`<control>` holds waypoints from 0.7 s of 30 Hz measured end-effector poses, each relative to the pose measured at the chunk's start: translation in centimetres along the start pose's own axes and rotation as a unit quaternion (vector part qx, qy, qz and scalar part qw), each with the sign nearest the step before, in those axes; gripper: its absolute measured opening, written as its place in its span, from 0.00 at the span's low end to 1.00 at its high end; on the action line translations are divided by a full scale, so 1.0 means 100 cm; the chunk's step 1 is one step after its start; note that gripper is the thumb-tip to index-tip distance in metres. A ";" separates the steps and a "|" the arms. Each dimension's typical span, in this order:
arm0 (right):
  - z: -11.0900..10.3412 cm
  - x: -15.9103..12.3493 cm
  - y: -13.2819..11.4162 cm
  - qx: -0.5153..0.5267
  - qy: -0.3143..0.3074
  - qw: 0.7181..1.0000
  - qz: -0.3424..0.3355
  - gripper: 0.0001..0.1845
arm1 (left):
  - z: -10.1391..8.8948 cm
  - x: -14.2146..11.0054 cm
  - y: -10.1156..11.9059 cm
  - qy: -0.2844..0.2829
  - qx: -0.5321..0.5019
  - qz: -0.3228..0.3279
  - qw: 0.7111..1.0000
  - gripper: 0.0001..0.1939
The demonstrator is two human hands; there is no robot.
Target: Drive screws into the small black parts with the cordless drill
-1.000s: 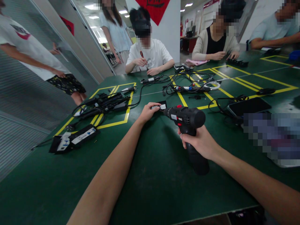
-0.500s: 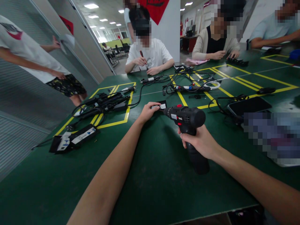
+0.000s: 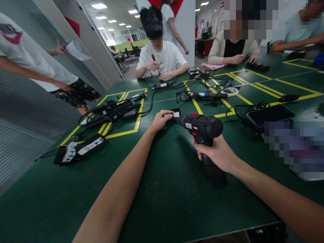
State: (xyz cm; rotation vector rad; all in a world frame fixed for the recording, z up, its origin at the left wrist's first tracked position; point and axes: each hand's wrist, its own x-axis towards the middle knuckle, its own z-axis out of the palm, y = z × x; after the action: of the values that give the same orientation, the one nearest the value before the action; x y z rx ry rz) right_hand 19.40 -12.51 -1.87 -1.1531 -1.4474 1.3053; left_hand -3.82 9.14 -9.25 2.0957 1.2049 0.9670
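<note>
My right hand (image 3: 218,154) is wrapped round the grip of a black cordless screwdriver (image 3: 206,130) with red trim, its nose pointing left. The bit tip meets a small black part with a white label (image 3: 173,113) lying on the green table (image 3: 162,195). My left hand (image 3: 160,120) is closed on the left end of that part, pinning it to the table. Both forearms reach in from the near edge.
To the left lie black adapters and cables (image 3: 113,111) inside yellow tape boxes, and a labelled black unit (image 3: 81,150). More cables and a white ring (image 3: 229,91) lie beyond. A dark tablet (image 3: 269,113) sits right. Other people sit and stand around the far side.
My hands and the screwdriver have stayed almost still. Behind the seated person a standing person has walked to the right, and the person at left has shifted a little.
</note>
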 end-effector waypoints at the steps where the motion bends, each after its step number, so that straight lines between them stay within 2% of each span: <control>1: 0.000 0.000 0.000 -0.001 0.000 1.000 -0.001 0.08 | 0.000 0.000 0.000 0.000 0.000 0.001 1.000 0.17; 8: 0.000 0.000 0.002 0.001 -0.001 1.000 -0.005 0.08 | 0.000 0.001 -0.003 0.004 -0.011 0.018 1.000 0.17; 21: 0.000 -0.001 -0.001 -0.007 -0.006 1.000 -0.005 0.07 | -0.001 -0.001 0.000 0.000 -0.004 0.013 1.000 0.18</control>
State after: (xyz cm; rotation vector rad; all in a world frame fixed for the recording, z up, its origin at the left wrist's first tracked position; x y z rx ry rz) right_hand 19.44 -12.57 -1.80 -1.1479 -1.4717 1.2993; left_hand -3.90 9.09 -9.19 2.1094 1.1753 0.9819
